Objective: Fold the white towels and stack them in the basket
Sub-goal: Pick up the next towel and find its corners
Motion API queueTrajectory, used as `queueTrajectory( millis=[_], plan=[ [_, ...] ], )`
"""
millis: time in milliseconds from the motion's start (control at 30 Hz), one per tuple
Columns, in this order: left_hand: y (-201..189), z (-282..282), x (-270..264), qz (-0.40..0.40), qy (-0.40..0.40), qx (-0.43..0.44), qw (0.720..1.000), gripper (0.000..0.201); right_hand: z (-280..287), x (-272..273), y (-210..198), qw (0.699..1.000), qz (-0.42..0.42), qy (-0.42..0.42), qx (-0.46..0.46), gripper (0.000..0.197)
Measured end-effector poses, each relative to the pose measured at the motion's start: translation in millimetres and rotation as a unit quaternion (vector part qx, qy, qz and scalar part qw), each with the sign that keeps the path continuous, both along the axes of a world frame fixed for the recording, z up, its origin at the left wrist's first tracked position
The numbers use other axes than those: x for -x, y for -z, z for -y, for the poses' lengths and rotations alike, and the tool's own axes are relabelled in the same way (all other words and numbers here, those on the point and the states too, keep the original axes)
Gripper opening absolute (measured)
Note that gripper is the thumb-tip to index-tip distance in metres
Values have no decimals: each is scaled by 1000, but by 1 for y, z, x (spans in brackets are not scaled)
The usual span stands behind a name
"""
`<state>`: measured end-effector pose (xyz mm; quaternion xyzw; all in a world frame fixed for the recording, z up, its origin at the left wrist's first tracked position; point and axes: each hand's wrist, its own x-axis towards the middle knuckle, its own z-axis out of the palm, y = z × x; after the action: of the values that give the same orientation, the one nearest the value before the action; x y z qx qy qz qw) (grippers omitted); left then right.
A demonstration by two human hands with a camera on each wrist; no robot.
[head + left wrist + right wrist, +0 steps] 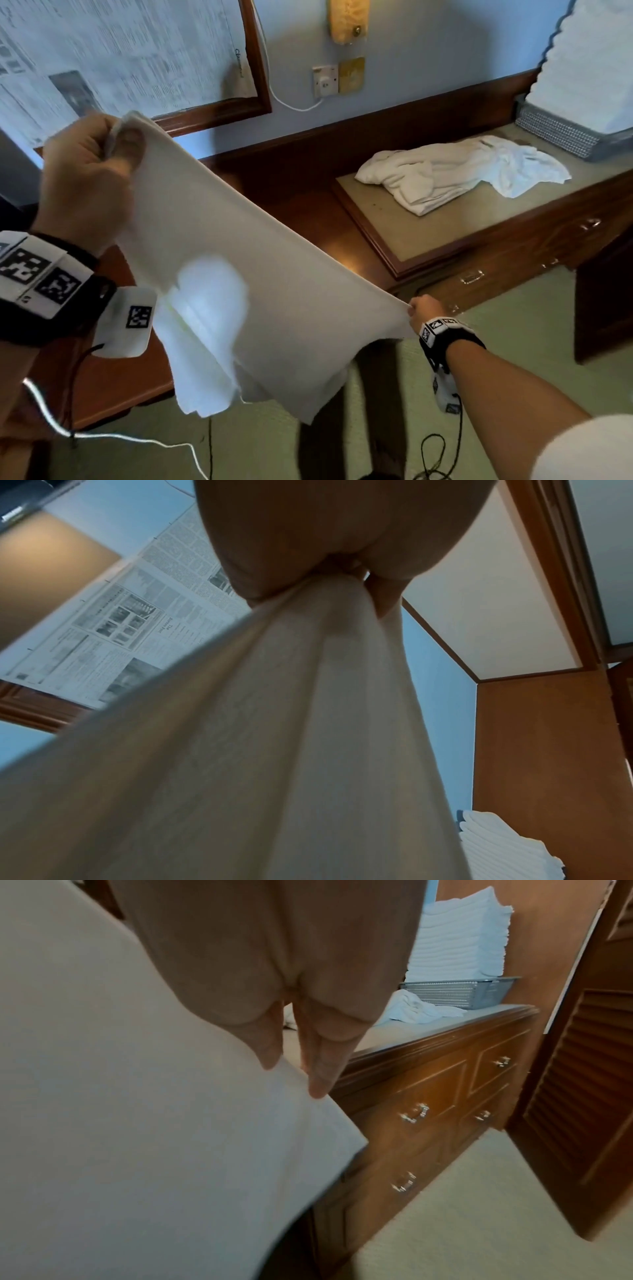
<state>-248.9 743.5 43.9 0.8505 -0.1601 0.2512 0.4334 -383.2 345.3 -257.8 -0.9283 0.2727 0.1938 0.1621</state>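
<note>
Head view shows a white towel [239, 260] stretched in the air between both hands, above the floor and well short of the worktop [428, 219]. The left hand [85, 178] is raised, its fingers [387, 599] curled tight round a bunched corner; the right hand [423, 310] is lower and further out, pinching the opposite corner between thumb and fingers [322, 1074]. The top edge runs taut from one grip to the other, while the lower part hangs with a doubled flap on the left. The step in hand looks to be opening and squaring the towel before the first fold. To do it well, I would level the two hands so the top edge lies horizontal, keep that edge under light tension, and let the hanging flap fall free so no layer is trapped. Then bring corner to corner and match the edges before lowering it to the worktop. A loose towel heap [459, 171] lies beside the grey mesh basket [561, 133], which already carries a tall stack of folded towels [459, 934], so the finished fold needs to be flat and even or the pile may lean.
</note>
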Motion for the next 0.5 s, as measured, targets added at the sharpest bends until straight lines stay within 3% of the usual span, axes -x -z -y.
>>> queueTrajectory(
  millis=[133, 233, 333, 400, 500],
  plan=[
    [2, 20, 5, -35, 65, 14, 997, 29, -17, -12, -30, 998, 33, 6, -54, 37],
    [4, 48, 12, -67, 123, -16, 990, 24, -52, -46, -86, 964, 211, -44, -155, 47],
    [4, 71, 17, -90, 165, -52, 981, 31, -92, -76, -167, 863, 368, -134, -319, 47],
    [0, 83, 21, -107, 180, -57, 976, 24, -109, -85, -218, 788, 396, -202, -425, 47],
    [-7, 93, 25, -109, 180, -56, 976, 12, -117, -95, -259, 725, 424, -264, -473, 36]
  ],
)
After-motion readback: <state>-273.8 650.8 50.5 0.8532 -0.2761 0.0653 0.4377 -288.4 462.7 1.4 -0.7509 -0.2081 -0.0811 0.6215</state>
